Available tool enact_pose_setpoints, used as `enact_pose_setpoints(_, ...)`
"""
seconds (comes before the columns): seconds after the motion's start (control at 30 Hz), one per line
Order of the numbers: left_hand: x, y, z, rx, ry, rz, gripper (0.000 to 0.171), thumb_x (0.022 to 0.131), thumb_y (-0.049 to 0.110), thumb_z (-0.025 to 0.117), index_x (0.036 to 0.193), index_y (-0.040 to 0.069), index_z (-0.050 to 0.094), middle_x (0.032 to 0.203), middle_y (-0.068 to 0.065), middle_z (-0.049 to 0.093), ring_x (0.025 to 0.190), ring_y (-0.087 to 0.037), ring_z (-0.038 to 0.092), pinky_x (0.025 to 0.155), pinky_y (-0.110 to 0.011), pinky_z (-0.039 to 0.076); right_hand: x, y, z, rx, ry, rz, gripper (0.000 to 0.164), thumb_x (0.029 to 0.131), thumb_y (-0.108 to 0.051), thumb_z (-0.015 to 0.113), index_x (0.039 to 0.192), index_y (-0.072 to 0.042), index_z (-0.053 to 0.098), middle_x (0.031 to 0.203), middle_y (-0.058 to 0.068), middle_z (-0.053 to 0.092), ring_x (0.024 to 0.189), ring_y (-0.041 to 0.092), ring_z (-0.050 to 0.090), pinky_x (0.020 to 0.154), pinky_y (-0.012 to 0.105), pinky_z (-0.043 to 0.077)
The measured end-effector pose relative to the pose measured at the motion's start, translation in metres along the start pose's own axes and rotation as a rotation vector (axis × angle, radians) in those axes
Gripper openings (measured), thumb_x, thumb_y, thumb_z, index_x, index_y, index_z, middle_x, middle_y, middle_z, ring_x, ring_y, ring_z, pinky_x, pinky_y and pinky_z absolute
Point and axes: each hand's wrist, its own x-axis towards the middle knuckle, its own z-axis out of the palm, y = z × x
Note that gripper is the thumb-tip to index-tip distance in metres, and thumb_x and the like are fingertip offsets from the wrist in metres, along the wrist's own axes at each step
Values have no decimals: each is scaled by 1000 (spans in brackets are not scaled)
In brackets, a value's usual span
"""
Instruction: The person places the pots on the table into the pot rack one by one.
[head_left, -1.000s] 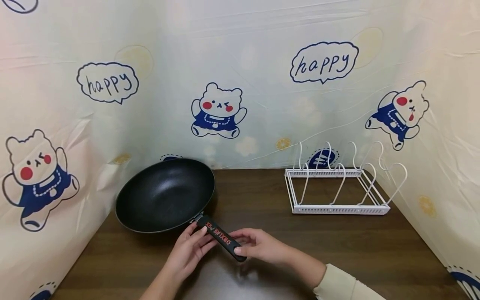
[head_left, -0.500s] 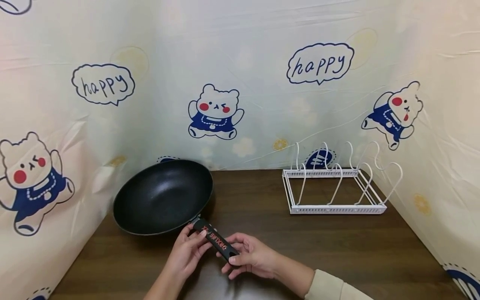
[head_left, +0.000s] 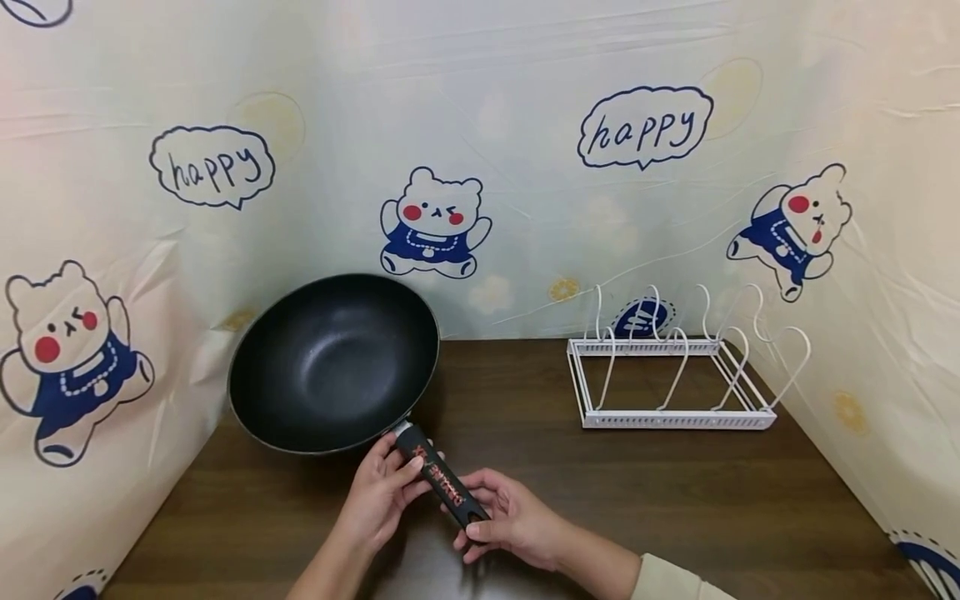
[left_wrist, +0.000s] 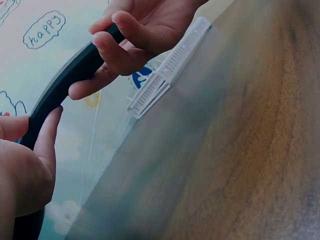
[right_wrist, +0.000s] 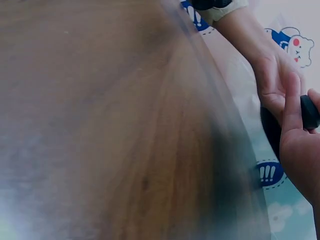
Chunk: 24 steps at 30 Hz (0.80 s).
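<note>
A black wok (head_left: 337, 367) is tilted with its inside facing me, its far rim raised, on the left of the head view. Its black handle (head_left: 441, 475) with red lettering slants down toward the right. My left hand (head_left: 378, 492) grips the handle close to the wok, thumb on top and fingers beneath. With my right hand (head_left: 517, 521) I pinch the handle's end, thumb over the tip. In the left wrist view the handle (left_wrist: 65, 75) runs between both hands, clear of the wooden surface. The right wrist view shows only the handle's tip (right_wrist: 310, 112).
A white wire rack (head_left: 675, 419) with several upright curved hooks stands at the back right of the brown wooden table (head_left: 600, 475). A pale printed curtain (head_left: 517, 167) with bears and "happy" bubbles encloses the back and both sides.
The wok has risen and tipped further toward me, its far rim now higher against the curtain. Both hands stay on the handle; the right fingers have shifted around its end.
</note>
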Motion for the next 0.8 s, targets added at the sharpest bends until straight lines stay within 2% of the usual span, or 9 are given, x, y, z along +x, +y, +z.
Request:
enact_pose_setpoints(0.27,3,0,9,67,-50,25,60,89,-12,57,141,-5,29,114,-14,62,101,-29,68,75,-36,58,-7,4,2,-70,23,-80,52,92,10,58,135,14,28,132,27,52,91,22,68,75,36,58)
enact_pose_setpoints(0.53,6,-11,22,84,-50,43,71,79,-19,66,140,-3,33,115,-16,61,100,-30,68,78,-37,57,-17,7,0,-196,56,-120,55,90,10,61,136,12,30,132,37,44,90,21,67,75,39,58)
enact_pose_setpoints(0.8,7,-17,33,91,-45,43,73,80,-18,65,141,-1,31,116,-14,60,98,-25,67,79,-33,56,-22,7,-5,-293,66,-159,52,88,10,63,131,13,33,131,38,42,90,19,68,74,41,58)
